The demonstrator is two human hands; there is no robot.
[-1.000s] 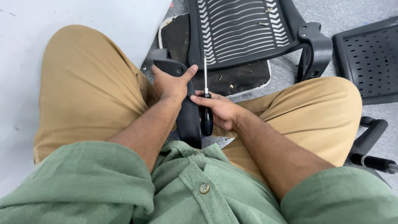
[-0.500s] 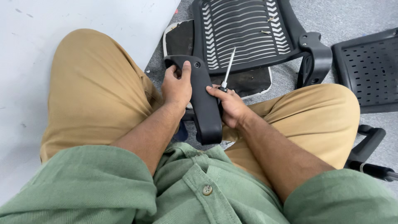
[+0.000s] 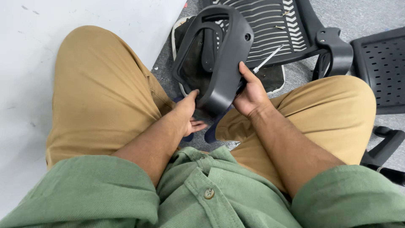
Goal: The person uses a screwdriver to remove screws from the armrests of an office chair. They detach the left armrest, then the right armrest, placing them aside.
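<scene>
A black plastic chair armrest [image 3: 225,55], a curved loop with a screw hole near its top, is lifted above my lap. My right hand [image 3: 252,90] grips its right edge and also holds a screwdriver [image 3: 266,59], whose metal shaft points up and to the right. My left hand [image 3: 188,114] is under the armrest's lower end, thumb touching it and fingers loosely curled. I sit on the floor with my knees in tan trousers on either side.
A black slatted chair back [image 3: 270,25] lies ahead on the grey carpet, with loose screws on it and a dark seat pad [image 3: 274,78] beneath. A perforated black seat panel [image 3: 382,63] lies at right, another armrest [image 3: 386,145] at lower right, a white wall [image 3: 84,17] at left.
The armrest has been raised and turned so its open loop faces me. My left hand slid from its top to its lower end. My right hand moved up with the screwdriver.
</scene>
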